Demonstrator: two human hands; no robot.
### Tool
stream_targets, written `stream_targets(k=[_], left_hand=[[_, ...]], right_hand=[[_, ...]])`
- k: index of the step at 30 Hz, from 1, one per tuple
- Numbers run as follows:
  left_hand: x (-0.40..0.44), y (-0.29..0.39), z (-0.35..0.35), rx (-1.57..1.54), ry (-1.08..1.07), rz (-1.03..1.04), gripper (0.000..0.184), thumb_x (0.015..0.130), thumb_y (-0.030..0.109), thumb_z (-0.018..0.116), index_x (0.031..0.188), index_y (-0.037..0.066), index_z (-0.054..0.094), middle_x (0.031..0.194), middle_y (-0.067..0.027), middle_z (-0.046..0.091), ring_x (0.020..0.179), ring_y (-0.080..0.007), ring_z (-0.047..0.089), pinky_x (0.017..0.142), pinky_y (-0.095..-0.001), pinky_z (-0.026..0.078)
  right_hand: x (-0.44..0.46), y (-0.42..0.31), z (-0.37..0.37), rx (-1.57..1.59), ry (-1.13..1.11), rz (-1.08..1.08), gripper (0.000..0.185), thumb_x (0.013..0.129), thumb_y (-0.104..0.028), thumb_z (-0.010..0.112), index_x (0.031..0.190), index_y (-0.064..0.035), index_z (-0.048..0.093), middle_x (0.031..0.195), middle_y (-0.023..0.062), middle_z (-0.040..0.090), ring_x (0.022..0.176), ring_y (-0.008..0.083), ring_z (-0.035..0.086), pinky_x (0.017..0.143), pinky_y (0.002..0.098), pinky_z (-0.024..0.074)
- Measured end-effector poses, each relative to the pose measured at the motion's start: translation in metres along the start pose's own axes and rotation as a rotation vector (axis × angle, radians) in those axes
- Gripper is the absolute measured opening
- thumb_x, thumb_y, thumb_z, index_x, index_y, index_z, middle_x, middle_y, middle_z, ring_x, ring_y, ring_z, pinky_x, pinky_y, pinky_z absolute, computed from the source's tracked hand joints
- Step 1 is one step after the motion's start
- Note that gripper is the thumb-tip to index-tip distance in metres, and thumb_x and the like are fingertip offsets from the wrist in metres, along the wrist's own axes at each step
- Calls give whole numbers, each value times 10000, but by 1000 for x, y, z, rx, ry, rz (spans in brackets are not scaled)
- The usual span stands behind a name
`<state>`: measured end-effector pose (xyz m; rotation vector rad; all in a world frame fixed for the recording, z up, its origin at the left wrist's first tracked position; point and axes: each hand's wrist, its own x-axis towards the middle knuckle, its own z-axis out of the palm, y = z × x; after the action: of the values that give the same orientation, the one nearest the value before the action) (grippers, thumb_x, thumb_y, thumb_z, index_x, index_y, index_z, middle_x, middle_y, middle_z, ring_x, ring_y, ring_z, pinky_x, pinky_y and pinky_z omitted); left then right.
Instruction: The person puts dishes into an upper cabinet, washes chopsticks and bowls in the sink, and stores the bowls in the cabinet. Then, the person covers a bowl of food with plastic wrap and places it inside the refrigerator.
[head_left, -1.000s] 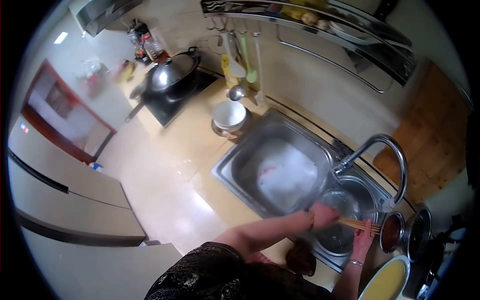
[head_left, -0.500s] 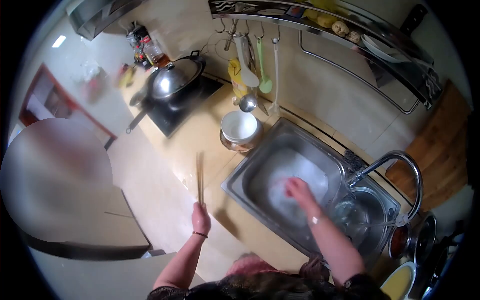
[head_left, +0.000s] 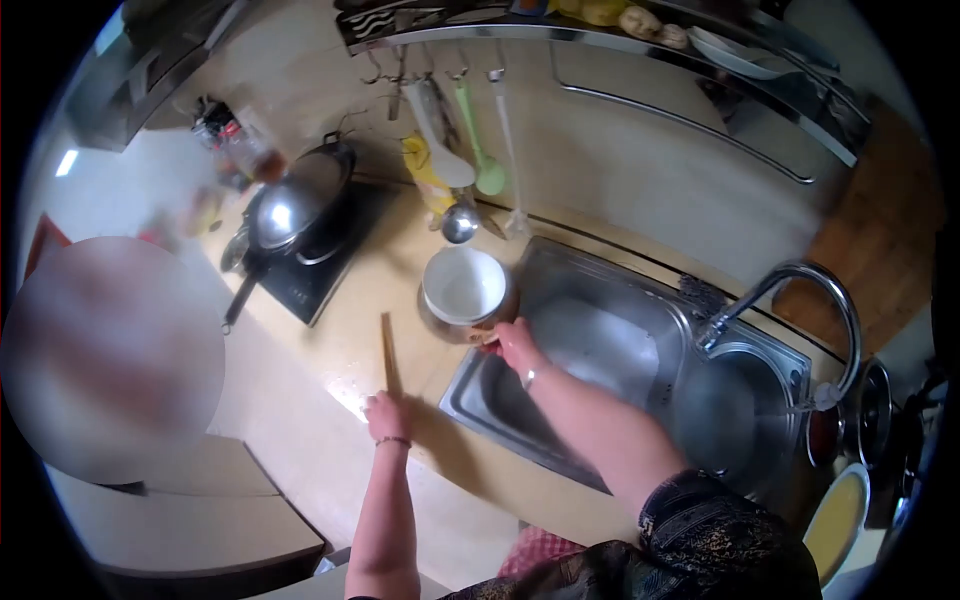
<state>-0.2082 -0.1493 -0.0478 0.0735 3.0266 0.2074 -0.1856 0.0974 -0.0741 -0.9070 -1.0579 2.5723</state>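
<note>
Wooden chopsticks [head_left: 388, 350] stand out from my left hand [head_left: 387, 418], which is closed round their lower end over the counter edge. My right hand [head_left: 514, 347] reaches across the sink's left corner and grips the rim of a brownish bowl [head_left: 440, 325]. White bowls [head_left: 465, 284] are stacked inside that bowl, on the counter left of the sink. The steel sink [head_left: 470, 395] has a large basin with whitish suds or water and a smaller round basin [head_left: 730, 410] on the right, under the curved faucet [head_left: 850, 320].
A lidded wok [head_left: 290, 215] sits on the black cooktop [head_left: 345, 240] at the back left. Utensils [head_left: 487, 175] hang beneath the wall rack [head_left: 600, 45]. A wooden board [head_left: 860, 240] leans at the right, above a yellow-filled dish [head_left: 838, 520]. A blurred disc covers the left side.
The chopsticks have passed from over the round basin to my left hand at the counter. My right hand has moved from over the large basin to the brownish bowl. The view has shifted.
</note>
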Motion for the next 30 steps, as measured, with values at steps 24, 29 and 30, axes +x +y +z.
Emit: stream_targets(k=[24, 29, 30], left_hand=[[-307, 331, 46, -148, -707, 1113, 430, 768, 379, 482, 962, 3, 559, 927, -235, 587, 870, -392, 554, 771, -459, 440], [-347, 368, 7, -80, -520, 1065, 339, 813, 318, 438, 996, 51, 540, 874, -204, 607, 835, -368, 575, 744, -451, 456], [-349, 376, 3, -79, -473, 1102, 339, 810, 299, 455, 1019, 39, 520, 831, -219, 603, 811, -375, 577, 732, -461, 455]], right_hand=[[-404, -62, -322, -196, 858, -359, 334, 801, -23, 443, 1133, 7, 439, 956, 121, 565, 755, 206, 603, 538, 310, 556], [-401, -92, -329, -150, 855, -337, 327, 797, -25, 443, 1122, 20, 444, 939, 134, 562, 758, 220, 602, 517, 320, 551], [-396, -91, -337, -138, 838, -336, 323, 797, -27, 442, 1116, 23, 443, 934, 134, 562, 755, 225, 603, 517, 322, 551]])
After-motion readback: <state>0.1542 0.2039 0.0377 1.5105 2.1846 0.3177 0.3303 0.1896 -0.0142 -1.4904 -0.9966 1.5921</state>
